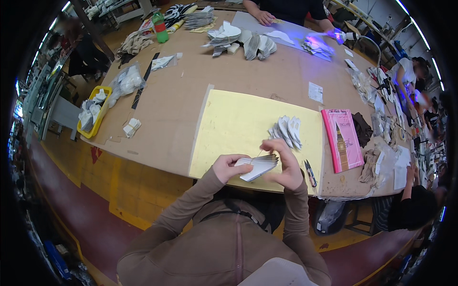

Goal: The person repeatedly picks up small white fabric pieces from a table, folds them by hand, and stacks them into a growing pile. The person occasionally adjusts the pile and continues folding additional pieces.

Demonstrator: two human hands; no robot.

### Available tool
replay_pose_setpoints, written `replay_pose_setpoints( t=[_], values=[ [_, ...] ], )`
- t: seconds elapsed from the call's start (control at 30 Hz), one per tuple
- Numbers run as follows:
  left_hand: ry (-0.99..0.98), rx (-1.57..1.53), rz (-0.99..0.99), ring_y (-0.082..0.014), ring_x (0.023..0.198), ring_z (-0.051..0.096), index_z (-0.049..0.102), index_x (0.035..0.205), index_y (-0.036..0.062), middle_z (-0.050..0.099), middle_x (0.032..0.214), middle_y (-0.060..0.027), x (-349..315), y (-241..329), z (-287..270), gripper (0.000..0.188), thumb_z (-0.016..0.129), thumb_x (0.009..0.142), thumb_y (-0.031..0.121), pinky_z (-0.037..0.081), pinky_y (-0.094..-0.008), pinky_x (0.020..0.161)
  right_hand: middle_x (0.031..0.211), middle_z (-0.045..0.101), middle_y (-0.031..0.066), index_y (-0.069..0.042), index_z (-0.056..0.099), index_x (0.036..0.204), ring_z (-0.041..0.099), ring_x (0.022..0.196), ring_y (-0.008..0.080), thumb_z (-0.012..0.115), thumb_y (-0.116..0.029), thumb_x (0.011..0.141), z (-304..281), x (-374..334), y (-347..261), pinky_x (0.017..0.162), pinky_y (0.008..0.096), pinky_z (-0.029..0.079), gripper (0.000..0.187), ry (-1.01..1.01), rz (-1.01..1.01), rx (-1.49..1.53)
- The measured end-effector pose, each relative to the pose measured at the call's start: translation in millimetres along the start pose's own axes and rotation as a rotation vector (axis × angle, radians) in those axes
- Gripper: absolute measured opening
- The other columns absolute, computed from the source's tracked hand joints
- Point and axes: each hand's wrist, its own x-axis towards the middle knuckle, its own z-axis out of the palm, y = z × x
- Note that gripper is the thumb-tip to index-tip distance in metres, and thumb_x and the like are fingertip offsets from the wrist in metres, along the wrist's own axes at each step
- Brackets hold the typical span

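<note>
- The left hand (228, 167) is closed around one end of a stack of thin white cut pieces (258, 166). The thumb sits on top and the fingers curl under.
- The right hand (286, 168) is at the other end of the stack. Its fingertips pinch the fanned-out edge, but I cannot tell how many pieces they hold.
- The stack is up in the air between both hands, just above the near edge of the yellow sheet (238, 126).
- The pieces look thin, light and bendy, like card or cloth. They look smooth, so they might slide apart. I think a firm squeeze at one end keeps them together, and a soft pinch at the loose edge lifts one off.
- Past the right hand, farther out on the sheet, lies a small fan of the same white pieces (286, 131).
- Just beside the right hand, on the outer side, lie small snips (310, 172). Beyond them is a pink notebook (342, 138).
</note>
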Motion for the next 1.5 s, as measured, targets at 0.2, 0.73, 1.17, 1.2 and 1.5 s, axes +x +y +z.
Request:
replay_pose_setpoints(
  t=[0.2,0.73,1.17,1.2,1.5],
  values=[
    [0.217,-0.110,0.121,-0.0103,0.088,0.059,0.056,0.117,-0.0054,0.063,0.102,-0.0073,13,-4,-1,0.038,0.065,0.087,0.017,0.049,-0.0247,0.076,0.078,0.061,0.0031,-0.008,0.067,0.089,0.055,0.073,0.0215,0.070,-0.012,0.076,37,0,-20,0.076,0.0338,0.042,0.014,-0.109,-0.197,-0.367],
    [-0.029,-1.114,0.089,-0.0232,0.100,0.056,0.044,0.126,0.0003,0.054,0.118,-0.0172,26,-24,-22,0.046,0.057,0.091,0.027,0.050,-0.0326,0.078,0.132,0.042,0.0143,-0.003,0.027,0.144,0.051,0.100,0.0204,0.032,0.007,0.094,28,-40,43,0.098,0.0323,0.046,0.052,0.725,0.132,2.255],
    [-0.036,-0.121,0.057,-0.0151,0.095,0.061,0.053,0.122,-0.0074,0.064,0.105,-0.0111,9,5,-14,0.045,0.065,0.085,0.015,0.048,-0.0268,0.086,0.133,0.043,0.0132,0.000,0.035,0.136,0.045,0.122,0.0250,0.082,-0.033,0.066,48,-16,17,0.097,0.0339,0.042,0.090,0.336,0.250,0.571],
    [-0.016,0.042,0.098,-0.0132,0.093,0.061,0.055,0.119,-0.0074,0.064,0.103,-0.0104,9,8,-13,0.042,0.066,0.085,0.015,0.048,-0.0255,0.086,0.129,0.046,0.0130,0.000,0.039,0.133,0.047,0.119,0.0257,0.083,-0.031,0.063,43,-17,17,0.095,0.0339,0.043,0.089,0.259,0.246,0.405],
    [0.126,0.076,0.109,-0.0118,0.093,0.059,0.056,0.118,-0.0086,0.064,0.102,-0.0098,9,-11,-9,0.041,0.068,0.084,0.010,0.048,-0.0255,0.082,0.118,0.042,0.0150,-0.007,0.038,0.126,0.049,0.105,0.0267,0.088,-0.017,0.054,47,-15,24,0.089,0.0373,0.041,0.088,0.212,0.106,-0.354]
  ],
)
